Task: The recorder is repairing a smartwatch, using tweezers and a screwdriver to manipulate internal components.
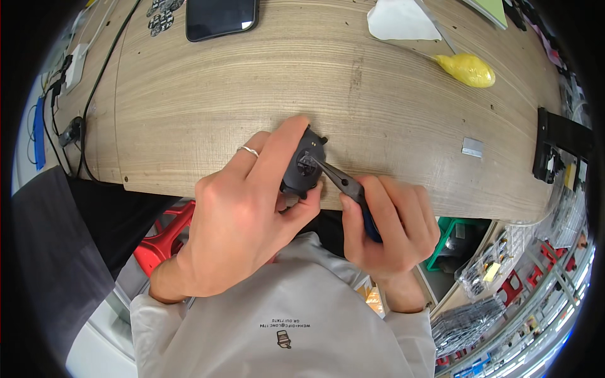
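My left hand [242, 211], a ring on one finger, grips a round black watch case [293, 169] by its edges, just above the table's near edge. The case's back faces up and shows small gold contacts, with short lugs standing out at its rim. In its middle is a dark round area with some clear, shiny material on it. My right hand [394, 227] is closed around the dark blue handles of needle-nose pliers [345, 181]. The plier tips touch or nearly touch that middle area; whether they pinch anything is too small to tell.
On the wooden table [220, 94] lie a black phone [222, 19], white paper [403, 20], a yellow-wrapped tool handle [467, 69] and a silver piece [472, 147]. A black stand [561, 145] is at right, cables at left. Below are a red stool [165, 236] and green bin [444, 242].
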Available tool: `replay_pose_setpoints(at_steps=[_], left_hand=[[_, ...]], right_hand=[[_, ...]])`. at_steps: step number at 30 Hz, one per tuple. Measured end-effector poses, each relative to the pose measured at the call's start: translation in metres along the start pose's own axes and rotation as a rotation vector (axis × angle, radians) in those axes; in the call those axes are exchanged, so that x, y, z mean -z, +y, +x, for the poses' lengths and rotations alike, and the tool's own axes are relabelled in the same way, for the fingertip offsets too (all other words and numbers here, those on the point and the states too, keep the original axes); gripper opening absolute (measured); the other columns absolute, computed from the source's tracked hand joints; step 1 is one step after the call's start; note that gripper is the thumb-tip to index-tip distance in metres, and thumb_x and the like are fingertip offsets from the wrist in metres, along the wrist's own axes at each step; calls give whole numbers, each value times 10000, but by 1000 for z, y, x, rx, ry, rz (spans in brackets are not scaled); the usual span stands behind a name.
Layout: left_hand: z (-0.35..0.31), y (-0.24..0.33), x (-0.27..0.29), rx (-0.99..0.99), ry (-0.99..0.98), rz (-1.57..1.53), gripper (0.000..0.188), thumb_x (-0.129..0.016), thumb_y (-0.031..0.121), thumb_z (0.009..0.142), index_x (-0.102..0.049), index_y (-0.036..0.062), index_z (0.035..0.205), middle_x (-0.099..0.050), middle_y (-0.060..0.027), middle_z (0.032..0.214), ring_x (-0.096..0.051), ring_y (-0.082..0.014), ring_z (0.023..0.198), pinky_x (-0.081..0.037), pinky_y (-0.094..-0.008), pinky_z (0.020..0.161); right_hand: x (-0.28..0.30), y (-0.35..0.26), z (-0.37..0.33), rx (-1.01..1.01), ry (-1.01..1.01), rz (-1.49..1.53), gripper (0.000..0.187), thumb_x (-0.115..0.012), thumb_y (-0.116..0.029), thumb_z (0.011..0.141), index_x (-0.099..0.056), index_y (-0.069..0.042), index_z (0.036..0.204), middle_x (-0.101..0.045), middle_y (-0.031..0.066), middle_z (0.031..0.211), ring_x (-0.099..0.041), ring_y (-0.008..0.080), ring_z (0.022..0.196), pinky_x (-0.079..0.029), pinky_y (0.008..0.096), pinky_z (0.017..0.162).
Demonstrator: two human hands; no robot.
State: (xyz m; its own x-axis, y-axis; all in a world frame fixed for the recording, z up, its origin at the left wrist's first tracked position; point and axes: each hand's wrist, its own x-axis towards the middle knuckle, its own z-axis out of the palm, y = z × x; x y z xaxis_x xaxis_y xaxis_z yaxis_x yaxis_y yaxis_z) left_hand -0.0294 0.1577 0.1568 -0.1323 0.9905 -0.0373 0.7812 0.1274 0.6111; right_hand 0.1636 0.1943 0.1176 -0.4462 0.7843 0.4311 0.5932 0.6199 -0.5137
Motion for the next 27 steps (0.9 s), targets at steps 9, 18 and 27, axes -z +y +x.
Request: replay_pose_setpoints(at_steps=[9, 18, 27], left_hand=[[5, -10, 8, 110, -87, -358, 674, -793, -58, 788, -651, 63, 1436, -748, -89, 1168, -740, -113, 851, -605, -233, 631], [0, -20, 11, 128, -194, -551, 707, -819, -44, 794, -637, 79, 1466, -744, -90, 1218, -739, -104, 876, -596, -240, 630], [-10, -18, 14, 57, -273, -510, 708, -850, 13, 781, -648, 101, 1454, -739, -88, 1102, -711, -150, 708, -602, -280, 623]], right_hand=[[3, 7, 4, -89, 61, 85, 178, -809, -28, 851, -756, 54, 1000, -731, 141, 921, -671, 264, 746, -527, 310, 653], [8, 0, 28, -204, -88, 506, 295, -867, -48, 821, -705, 26, 1056, -694, 103, 868, -615, 168, 715, -441, 259, 613], [5, -10, 35, -170, -289, 586, 344, -838, 69, 681, -757, -39, 998, -685, 78, 860, -652, 197, 736, -500, 303, 629]])
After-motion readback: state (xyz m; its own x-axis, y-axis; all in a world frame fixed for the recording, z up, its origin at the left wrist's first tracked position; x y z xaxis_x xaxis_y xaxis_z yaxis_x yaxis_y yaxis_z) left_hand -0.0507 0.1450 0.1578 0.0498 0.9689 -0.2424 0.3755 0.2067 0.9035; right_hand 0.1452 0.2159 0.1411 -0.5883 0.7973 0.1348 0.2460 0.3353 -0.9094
